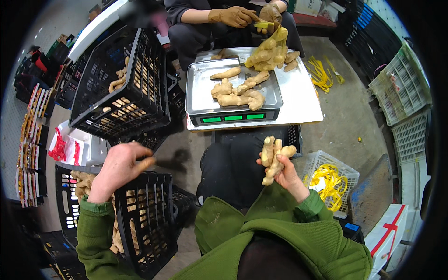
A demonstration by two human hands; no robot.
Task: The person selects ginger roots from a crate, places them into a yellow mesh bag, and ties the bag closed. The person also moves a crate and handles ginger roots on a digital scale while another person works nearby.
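Note:
My right hand [288,175] grips a piece of ginger root [274,157] with several thick fingers, held up over my lap. Above the near black plastic crate [148,210] on the left is my left hand [120,166], its thumb and fingers apart and nothing between them. Ginger [82,182] fills that crate and shows through its slots. In front of me, several ginger pieces [234,99] lie on the metal pan [199,91] of a digital scale [232,118] with lit green displays. The scale rests on a white-topped table [304,108].
Across the table a gloved person's hands [241,15] hold a yellow mesh bag of ginger [269,54]. A tilted black crate [119,115] stands left of the scale. Yellow mesh strips [329,183] lie in a white basket [316,159] at right, others [320,75] on the floor.

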